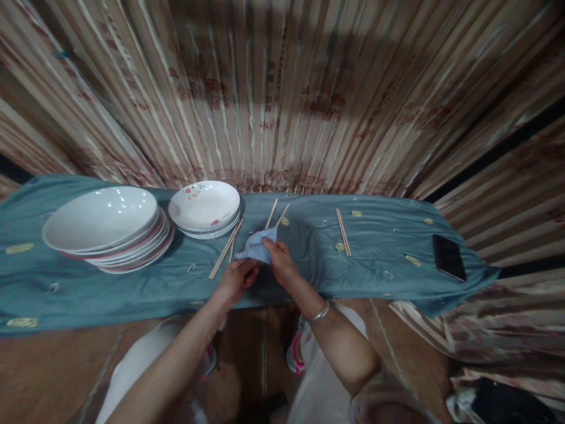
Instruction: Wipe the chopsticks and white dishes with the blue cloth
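Note:
A light blue cloth (260, 246) is pinched in my right hand (280, 259), thumb on top. Two wooden chopsticks (281, 215) stick out beyond the cloth, their tips apart; the middle stretch is covered by it. My left hand (238, 278) is closed at the cloth's near edge, where the chopsticks run together; their lower ends are hidden in its fingers. Just left of the cloth, several loose chopsticks (225, 249) lie on the table, one at a slant to the others. A separate pair of chopsticks (343, 231) rests side by side to the right.
A stack of large white bowls (106, 221) stands at the left, beside a stack of smaller flowered dishes (205, 206). A black phone (448, 257) lies near the right end of the teal tablecloth (304, 282). Behind the table hangs a pleated curtain (282, 106).

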Demonstrator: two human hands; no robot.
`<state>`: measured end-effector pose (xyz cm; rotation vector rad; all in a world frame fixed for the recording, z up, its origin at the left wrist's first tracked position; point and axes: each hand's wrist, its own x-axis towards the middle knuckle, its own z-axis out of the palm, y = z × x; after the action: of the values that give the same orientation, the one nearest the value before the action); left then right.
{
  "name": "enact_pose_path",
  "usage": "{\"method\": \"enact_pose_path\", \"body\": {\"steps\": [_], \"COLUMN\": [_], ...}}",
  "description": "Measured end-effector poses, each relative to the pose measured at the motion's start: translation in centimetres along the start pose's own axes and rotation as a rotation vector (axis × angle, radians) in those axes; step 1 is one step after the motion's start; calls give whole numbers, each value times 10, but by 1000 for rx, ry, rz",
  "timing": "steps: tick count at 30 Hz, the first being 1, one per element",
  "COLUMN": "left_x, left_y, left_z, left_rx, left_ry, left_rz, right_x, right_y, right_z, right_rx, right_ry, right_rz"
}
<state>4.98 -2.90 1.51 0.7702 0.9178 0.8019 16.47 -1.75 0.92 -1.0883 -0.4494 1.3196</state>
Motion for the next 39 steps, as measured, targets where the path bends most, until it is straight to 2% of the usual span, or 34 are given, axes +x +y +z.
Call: {"method": "enact_pose_path", "body": {"steps": [7,11,19,39], "left_x": [0,-1,-1,-2], "left_y": [2,3,-1,-17], "left_z": [-2,-1,0,-4], "left_rx": [-5,-4,11,87], "left_ry": [41,21,-24,-93], "left_rz": [39,32,-17,-59], "right_x": [-6,-5,3,27], "right_y": [8,6,-11,-55], "right_z": [0,-1,-5,-36], "right_rx": [-64,-58,22,85], "right_ry": [-82,-88,-17,142], "right_rz": [-9,-1,-23,-98]}}
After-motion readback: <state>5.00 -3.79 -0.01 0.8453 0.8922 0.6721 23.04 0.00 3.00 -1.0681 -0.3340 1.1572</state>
